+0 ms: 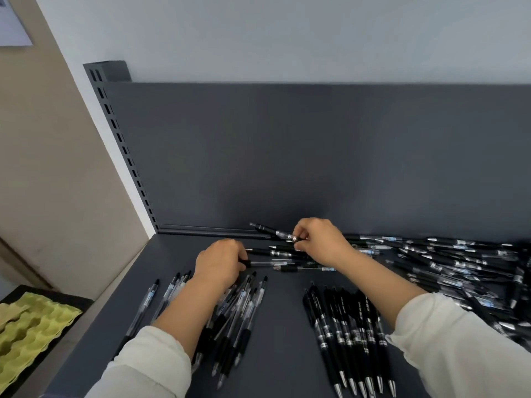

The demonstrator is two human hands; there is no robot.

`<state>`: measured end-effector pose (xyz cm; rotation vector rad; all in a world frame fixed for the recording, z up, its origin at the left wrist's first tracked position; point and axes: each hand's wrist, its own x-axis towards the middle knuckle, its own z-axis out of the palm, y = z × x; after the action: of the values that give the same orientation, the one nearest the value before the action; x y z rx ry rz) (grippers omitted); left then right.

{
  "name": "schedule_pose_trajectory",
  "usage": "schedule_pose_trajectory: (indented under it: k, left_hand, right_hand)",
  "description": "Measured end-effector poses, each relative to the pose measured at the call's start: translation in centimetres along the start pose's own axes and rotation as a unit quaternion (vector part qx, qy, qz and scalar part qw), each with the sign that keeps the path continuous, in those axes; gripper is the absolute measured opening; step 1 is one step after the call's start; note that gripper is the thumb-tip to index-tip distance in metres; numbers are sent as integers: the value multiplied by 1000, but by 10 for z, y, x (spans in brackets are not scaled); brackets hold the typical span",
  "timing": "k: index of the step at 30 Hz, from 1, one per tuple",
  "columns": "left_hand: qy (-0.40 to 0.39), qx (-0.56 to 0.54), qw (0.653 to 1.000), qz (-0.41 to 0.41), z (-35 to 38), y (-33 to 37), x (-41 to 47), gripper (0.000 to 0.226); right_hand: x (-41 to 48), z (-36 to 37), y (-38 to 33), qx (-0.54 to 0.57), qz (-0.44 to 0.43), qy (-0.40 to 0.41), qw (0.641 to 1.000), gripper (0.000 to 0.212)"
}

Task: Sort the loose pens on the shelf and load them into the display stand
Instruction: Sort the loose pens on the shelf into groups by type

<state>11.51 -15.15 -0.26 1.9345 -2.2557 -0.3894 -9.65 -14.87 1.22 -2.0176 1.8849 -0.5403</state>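
On the dark grey shelf (281,285) lie several pens. A sorted group of clear-barrelled pens (238,308) lies under my left forearm. A row of black pens (350,331) lies in front of my right forearm. A loose heap of mixed pens (459,262) fills the right side. My left hand (221,261) grips the end of a clear pen (264,263) lying across the shelf. My right hand (319,239) pinches a black pen (270,230) that points left, lifted slightly. A few more pens (281,252) lie between the hands. No display stand is in view.
The shelf's upright back panel (316,156) rises just behind the hands. A slotted post (123,145) marks the left rear corner. Beyond the shelf's left edge, lower down, sits a yellow-green moulded tray (31,328). A beige wall stands at the left.
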Motion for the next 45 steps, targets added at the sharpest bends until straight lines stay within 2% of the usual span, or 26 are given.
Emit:
schedule_pose_trajectory:
  k: [4, 10, 12, 16, 19, 22, 24, 29, 33, 40, 45]
  left_hand:
    - [14, -33, 999, -14, -8, -7, -4, 19]
    - [27, -125, 992, -15, -17, -13, -14, 12]
    - [39, -151, 988, -11, -20, -14, -17, 12]
    - [54, -171, 984, 5, -28, -13, -24, 20]
    - [54, -161, 986, 7, -31, -11, -30, 22]
    - [57, -156, 986, -24, -32, -12, -37, 20]
    - [38, -189, 980, -38, -33, -10, -46, 19]
    - [-4, -226, 972, -59, -31, -10, -78, 14]
    - [44, -166, 982, -73, -22, -13, -110, 18]
    - [106, -92, 988, -57, 3, -13, -142, 29]
    - [114, -50, 990, -62, 6, -9, -144, 35]
  right_hand:
    - [2, 15, -6, -111, -12, -56, 992, 22]
    - [7, 26, -6, -224, -49, -52, 972, 26]
    - [6, 28, -3, -226, -54, -53, 971, 24]
    - [3, 19, 2, -133, -10, -34, 990, 29]
    - [-4, -2, -2, 18, 34, -6, 999, 23]
    - [-17, -20, -5, 226, 70, -9, 971, 18]
    - [-28, -28, -5, 316, 84, -20, 945, 19]
    - [-49, -25, -1, 329, 99, -32, 939, 25]
    - [-66, -18, -3, 320, 87, -40, 942, 7]
    - [-89, -8, -7, 351, 88, -68, 930, 6]
    - [-105, -9, -3, 391, 94, -97, 911, 10]
